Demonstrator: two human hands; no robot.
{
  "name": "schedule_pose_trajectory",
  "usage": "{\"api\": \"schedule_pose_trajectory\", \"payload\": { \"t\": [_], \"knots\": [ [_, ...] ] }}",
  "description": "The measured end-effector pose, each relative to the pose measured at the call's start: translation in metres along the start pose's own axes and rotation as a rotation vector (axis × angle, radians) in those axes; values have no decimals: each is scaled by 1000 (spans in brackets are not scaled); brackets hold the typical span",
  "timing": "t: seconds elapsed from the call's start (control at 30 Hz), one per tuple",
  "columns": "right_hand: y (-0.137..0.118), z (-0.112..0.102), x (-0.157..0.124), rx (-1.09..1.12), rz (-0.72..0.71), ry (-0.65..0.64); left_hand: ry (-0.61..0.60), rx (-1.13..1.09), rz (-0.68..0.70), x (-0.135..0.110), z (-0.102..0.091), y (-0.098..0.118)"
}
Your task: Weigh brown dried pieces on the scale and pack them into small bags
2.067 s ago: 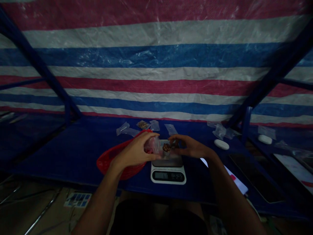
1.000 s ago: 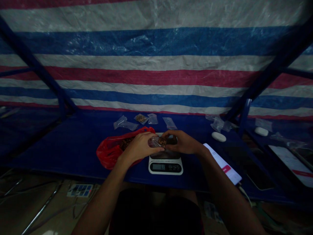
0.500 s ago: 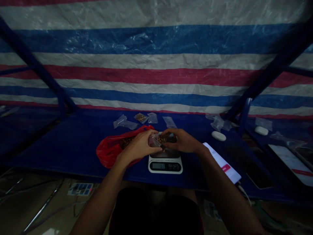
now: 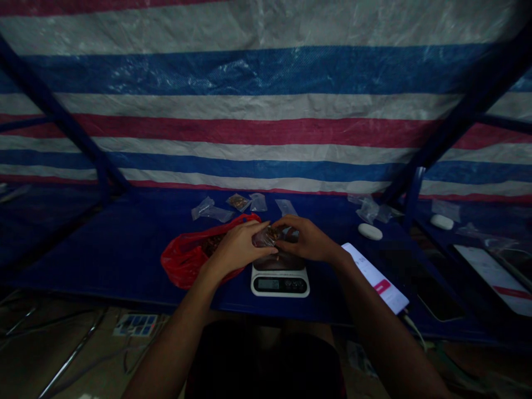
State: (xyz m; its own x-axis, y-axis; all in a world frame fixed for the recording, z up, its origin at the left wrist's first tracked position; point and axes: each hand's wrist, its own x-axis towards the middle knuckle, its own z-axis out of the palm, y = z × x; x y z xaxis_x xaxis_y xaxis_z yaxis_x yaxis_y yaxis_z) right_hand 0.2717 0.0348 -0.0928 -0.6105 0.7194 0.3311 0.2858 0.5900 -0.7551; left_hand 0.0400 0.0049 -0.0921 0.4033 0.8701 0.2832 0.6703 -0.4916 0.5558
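Observation:
Above the kitchen scale (image 4: 280, 284), my left hand (image 4: 238, 246) is closed on a small clear plastic bag (image 4: 262, 239), fingers and thumb on either side of it. Facing it, my right hand (image 4: 305, 238) pinches small brown pieces (image 4: 272, 233) at the side of the bag; its fingertips are close to the left ones. What exactly the pieces are is too dark to tell. The scale's display is lit, and part of its pan lies hidden under my hands. Beside my left hand, a red plastic bag (image 4: 180, 260) lies open with more brown pieces inside.
Behind the scale lie a filled clear packet (image 4: 238, 202) and several clear bags (image 4: 286, 208). To the right are a white oval object (image 4: 370, 231), a lit phone (image 4: 376, 280) on a cable and a dark phone (image 4: 440, 299). Blue metal frame bars (image 4: 440, 127) flank the blue table (image 4: 103, 249).
My hands stay close together over the scale, and the brown pieces between them show a little less. The digits on the display have changed. The view has shifted slightly.

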Motion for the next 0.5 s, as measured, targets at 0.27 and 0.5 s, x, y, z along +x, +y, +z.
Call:
{"api": "schedule_pose_trajectory", "payload": {
  "t": [0.27, 0.5],
  "knots": [
    [3, -2, 1, -72, -97, -21, -26, -82, -36, 6, 2, 4],
    [5, -4, 1, -51, -111, -46, -79, -362, -93, 6, 1, -4]
  ]
}}
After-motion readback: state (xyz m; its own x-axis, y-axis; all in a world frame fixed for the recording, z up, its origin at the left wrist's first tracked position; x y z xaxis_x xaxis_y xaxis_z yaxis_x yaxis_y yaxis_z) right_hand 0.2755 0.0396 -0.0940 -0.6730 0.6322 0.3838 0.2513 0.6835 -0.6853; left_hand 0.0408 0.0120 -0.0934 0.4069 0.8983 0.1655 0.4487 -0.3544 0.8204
